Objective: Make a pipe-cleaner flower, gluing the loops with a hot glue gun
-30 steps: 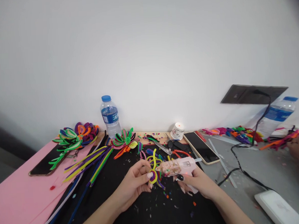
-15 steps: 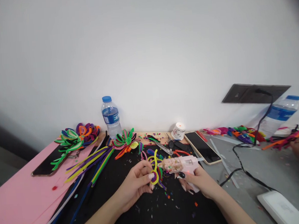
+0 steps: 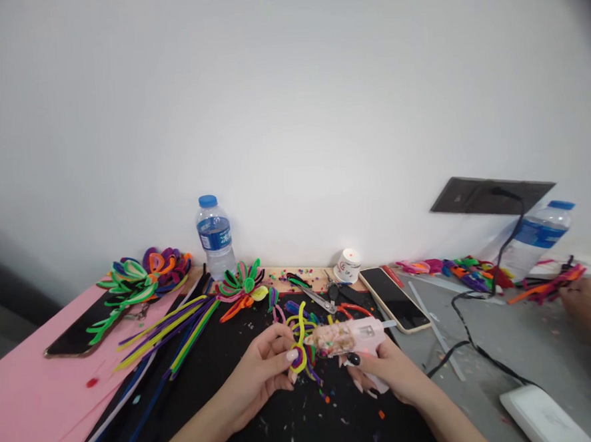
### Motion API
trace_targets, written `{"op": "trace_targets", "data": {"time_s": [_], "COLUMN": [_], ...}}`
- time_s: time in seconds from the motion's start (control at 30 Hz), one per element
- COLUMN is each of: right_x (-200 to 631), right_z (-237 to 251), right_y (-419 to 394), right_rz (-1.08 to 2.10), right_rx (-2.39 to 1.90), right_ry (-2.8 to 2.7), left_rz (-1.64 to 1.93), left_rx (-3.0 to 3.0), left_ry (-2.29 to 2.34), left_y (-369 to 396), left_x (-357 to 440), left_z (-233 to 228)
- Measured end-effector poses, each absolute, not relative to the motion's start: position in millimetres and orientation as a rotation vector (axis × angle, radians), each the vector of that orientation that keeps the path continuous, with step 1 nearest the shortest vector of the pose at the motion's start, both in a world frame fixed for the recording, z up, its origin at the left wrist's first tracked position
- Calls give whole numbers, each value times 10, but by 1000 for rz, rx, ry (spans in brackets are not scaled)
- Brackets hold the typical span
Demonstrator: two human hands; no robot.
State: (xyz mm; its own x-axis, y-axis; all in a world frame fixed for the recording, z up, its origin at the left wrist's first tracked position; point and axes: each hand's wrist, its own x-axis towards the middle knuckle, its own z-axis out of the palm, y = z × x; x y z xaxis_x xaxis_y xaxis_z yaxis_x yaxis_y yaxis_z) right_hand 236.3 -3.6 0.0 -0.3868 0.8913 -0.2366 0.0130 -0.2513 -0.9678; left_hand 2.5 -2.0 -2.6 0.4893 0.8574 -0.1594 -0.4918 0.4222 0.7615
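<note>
My left hand (image 3: pixel 259 375) pinches a small flower of looped yellow, purple and blue pipe cleaners (image 3: pixel 301 344) over the black mat (image 3: pixel 225 385). My right hand (image 3: pixel 385 370) grips a pink hot glue gun (image 3: pixel 355 337), its speckled nozzle end pressed against the flower from the right. A finger rests on the trigger. Both hands hover low above the mat, close together.
Loose pipe cleaners (image 3: pixel 172 325), finished flowers (image 3: pixel 141 274) (image 3: pixel 240 284), a water bottle (image 3: pixel 215 236), scissors (image 3: pixel 320 299), two phones (image 3: pixel 394 298) (image 3: pixel 75 334), a tape roll (image 3: pixel 347 266) and the glue gun's black cord (image 3: pixel 462 331) lie around. Another person's hand (image 3: pixel 588 300) works at the far right.
The view has shifted slightly; my hands with the flower and glue gun sit a little lower and left. The nozzle stays against the flower.
</note>
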Motion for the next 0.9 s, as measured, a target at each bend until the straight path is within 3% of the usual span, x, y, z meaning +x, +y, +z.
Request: {"op": "trace_targets", "data": {"time_s": [0.9], "right_x": [2387], "right_z": [81], "right_y": [-73], "right_rz": [1792], "right_rx": [-1156], "right_ry": [-1380], "left_rz": [957], "left_rx": [651], "left_ry": [634], "left_y": [-10], "left_x": [10], "left_z": [54]}}
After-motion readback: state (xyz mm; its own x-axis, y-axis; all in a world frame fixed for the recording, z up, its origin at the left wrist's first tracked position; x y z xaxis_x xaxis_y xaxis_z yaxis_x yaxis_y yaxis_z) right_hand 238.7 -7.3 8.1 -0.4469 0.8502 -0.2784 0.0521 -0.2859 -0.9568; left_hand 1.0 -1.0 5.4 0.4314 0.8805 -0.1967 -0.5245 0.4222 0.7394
